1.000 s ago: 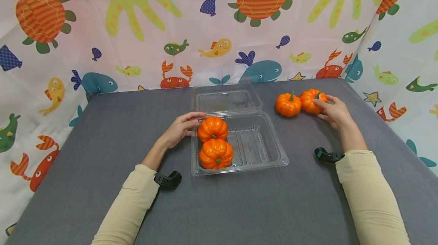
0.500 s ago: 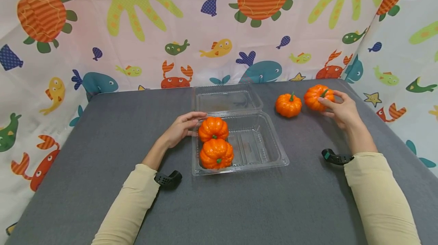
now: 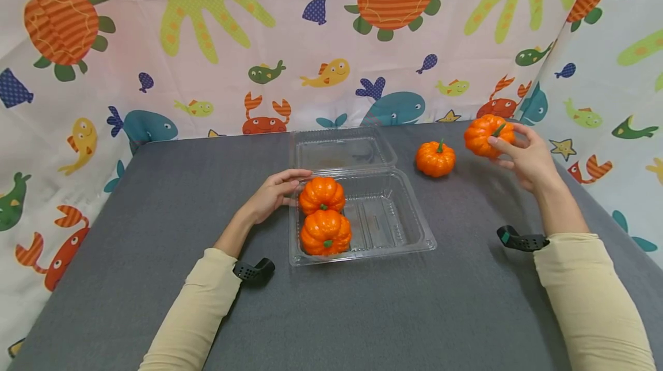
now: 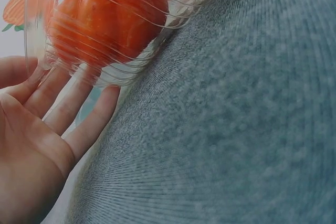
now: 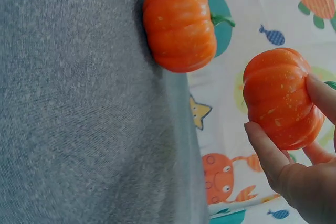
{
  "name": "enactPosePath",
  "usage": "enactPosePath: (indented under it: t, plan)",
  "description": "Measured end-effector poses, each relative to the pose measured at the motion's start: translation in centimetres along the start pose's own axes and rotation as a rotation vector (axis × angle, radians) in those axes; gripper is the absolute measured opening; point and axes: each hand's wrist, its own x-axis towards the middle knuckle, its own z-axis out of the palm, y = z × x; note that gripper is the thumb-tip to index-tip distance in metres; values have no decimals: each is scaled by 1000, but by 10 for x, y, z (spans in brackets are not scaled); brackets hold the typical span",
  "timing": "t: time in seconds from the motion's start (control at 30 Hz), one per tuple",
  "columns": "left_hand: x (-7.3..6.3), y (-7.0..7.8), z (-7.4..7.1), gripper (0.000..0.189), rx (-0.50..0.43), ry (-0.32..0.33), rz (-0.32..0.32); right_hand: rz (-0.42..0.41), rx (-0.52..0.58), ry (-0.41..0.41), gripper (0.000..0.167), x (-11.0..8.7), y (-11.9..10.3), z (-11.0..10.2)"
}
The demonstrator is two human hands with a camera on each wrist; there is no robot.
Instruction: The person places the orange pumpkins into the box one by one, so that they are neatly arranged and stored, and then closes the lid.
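My right hand (image 3: 528, 155) grips an orange toy pumpkin (image 3: 489, 136) with a green stem. In the right wrist view the held pumpkin (image 5: 281, 98) is raised off the table, with thumb and fingers on opposite sides. Another pumpkin (image 3: 435, 159) sits on the table to its left. A clear plastic clamshell container (image 3: 383, 215) lies with its lid folded back. Two pumpkins, a rear one (image 3: 322, 195) and a front one (image 3: 326, 233), sit along its left side. My left hand (image 3: 270, 197) touches the container's left wall with extended fingers (image 4: 94, 119).
The container's lid (image 3: 342, 149) lies flat behind its base. A grey cloth (image 3: 362, 313) covers the table. A curtain printed with sea animals (image 3: 207, 77) hangs along the back and sides. Each wrist wears a black camera band (image 3: 522, 240).
The right hand has lifted its pumpkin off the table and moved it up and to the right, away from the neighbouring pumpkin. The left hand has stayed at the container.
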Motion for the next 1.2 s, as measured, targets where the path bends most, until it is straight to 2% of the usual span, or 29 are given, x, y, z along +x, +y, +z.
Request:
enactPosePath:
  t: [0.13, 0.27, 0.43, 0.57, 0.8, 1.07, 1.2]
  plan:
    - [0, -1, -1, 43, 5, -5, 7, -30, 13, -14, 97, -6, -7, 4]
    - [0, -2, -2, 43, 4, -22, 33, -58, -29, -44, 98, -13, -14, 11]
    - [-1, -3, -3, 40, 7, -49, 78, -112, -29, -91, 89, -24, -22, 22]
    - [-1, -2, -2, 42, 13, -23, 36, -142, -79, -136, 85, -30, -25, 34]
    - [0, 2, 0, 42, 4, 4, -17, -201, -255, -211, 81, -41, -27, 56]
    - [-1, 2, 1, 42, 7, 6, -9, -290, -291, -297, 67, -49, -27, 82]
    - [-1, 1, 1, 42, 3, 4, -4, -336, -265, -371, 64, -52, -24, 95]
